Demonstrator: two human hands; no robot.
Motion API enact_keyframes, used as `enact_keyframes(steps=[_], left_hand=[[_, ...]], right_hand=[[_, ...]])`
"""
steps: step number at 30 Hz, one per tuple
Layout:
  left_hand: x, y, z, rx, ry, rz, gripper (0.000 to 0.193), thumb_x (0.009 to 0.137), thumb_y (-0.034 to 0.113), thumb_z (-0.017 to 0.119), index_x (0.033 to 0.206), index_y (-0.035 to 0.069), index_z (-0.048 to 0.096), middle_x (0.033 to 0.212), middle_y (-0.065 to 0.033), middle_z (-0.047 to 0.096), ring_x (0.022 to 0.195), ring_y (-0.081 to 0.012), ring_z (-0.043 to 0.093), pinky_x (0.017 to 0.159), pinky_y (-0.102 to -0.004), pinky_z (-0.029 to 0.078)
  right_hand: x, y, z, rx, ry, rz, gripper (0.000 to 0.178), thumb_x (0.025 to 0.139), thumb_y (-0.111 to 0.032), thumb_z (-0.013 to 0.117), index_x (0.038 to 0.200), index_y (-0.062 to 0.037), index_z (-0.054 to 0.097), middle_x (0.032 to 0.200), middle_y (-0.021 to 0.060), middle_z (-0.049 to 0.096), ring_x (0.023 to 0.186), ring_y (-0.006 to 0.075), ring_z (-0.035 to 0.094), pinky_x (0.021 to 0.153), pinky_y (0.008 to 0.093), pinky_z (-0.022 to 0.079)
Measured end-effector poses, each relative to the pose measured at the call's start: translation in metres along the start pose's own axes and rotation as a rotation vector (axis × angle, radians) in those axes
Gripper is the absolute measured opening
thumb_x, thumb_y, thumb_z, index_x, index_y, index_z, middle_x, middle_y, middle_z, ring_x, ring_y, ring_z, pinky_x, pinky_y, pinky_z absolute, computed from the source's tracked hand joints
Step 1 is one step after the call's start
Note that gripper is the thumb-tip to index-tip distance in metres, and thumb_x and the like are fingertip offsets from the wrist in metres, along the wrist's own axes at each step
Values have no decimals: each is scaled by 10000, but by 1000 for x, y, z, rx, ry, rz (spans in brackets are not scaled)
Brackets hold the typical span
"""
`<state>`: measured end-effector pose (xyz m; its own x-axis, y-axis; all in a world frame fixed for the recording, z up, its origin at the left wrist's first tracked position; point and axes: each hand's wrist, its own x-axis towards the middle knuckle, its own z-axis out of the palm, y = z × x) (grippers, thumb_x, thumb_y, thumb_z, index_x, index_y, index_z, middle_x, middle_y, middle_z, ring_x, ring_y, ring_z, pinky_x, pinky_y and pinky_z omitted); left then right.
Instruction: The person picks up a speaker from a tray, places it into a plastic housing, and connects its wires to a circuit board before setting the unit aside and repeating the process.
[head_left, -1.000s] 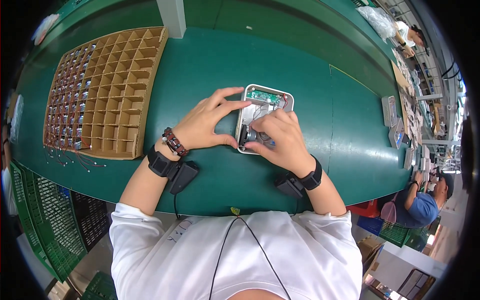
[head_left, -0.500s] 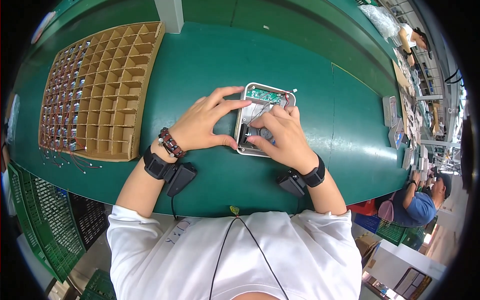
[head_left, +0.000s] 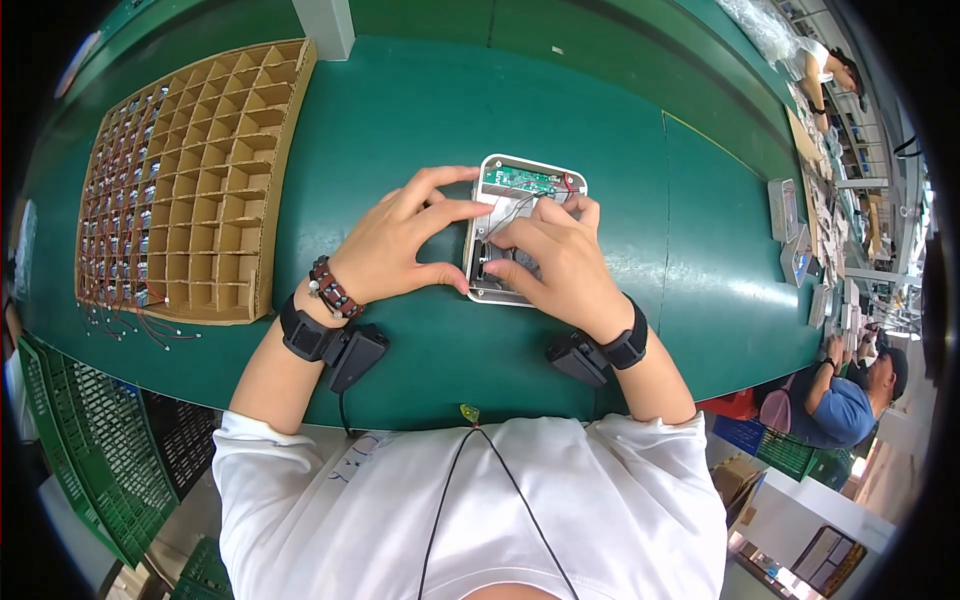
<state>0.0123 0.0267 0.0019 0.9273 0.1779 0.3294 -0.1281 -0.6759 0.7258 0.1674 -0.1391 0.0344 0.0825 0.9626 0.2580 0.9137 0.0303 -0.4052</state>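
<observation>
In the head view, a white-rimmed casing [head_left: 503, 211] lies on the green table [head_left: 410, 110] at the frame's centre. The left hand [head_left: 393, 242], spread, touches its left edge; the right hand [head_left: 560, 265] curls inside beside a dark part [head_left: 482, 256], whether pinching it I cannot tell.

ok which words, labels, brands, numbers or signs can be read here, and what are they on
No text is clear enough to quote.
Green rectangular circuit board in the white-rimmed, rounded rectangular casing: pale markings, too small to read.
White cloth shirt: thin bluish marks on the chest; I cannot tell whether they are lettering.
</observation>
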Motion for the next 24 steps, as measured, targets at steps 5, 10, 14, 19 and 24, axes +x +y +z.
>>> enact_keyframes(steps=[5,10,14,19,24], left_hand=[[-8,11,1,67,-32,35,426,653,309,784,1047,190,674,1276,-26,499,886,-190,579,780,-352,473],[-13,16,4,77,13,45,299,681,291,762,950,176,700,1216,2,540,800,-146,580,725,-328,468],[-11,12,3,32,5,73,303,688,284,764,963,175,700,1218,-9,548,810,-160,584,726,-327,473],[-11,9,1,48,-32,109,324,695,289,767,988,172,690,1217,-41,568,853,-205,595,734,-342,474],[-10,9,1,50,-50,118,321,705,294,758,985,161,673,1179,-39,595,868,-230,599,748,-363,465]], right_hand=[[2,0,0,-15,11,-17,223,722,-272,761,861,-130,658,764,-45,603,761,160,501,859,391,293],[0,1,-3,76,-10,-5,254,694,-276,766,865,-127,650,820,-60,617,770,166,505,850,386,295],[-1,-2,0,44,7,16,285,669,-294,769,860,-127,639,848,-65,619,778,171,505,846,382,295],[2,-3,0,40,1,9,303,661,-318,769,853,-130,629,850,-67,619,782,168,506,845,384,295],[2,-1,0,46,-15,30,315,650,-323,775,844,-131,618,854,-74,621,776,162,509,845,389,294]])
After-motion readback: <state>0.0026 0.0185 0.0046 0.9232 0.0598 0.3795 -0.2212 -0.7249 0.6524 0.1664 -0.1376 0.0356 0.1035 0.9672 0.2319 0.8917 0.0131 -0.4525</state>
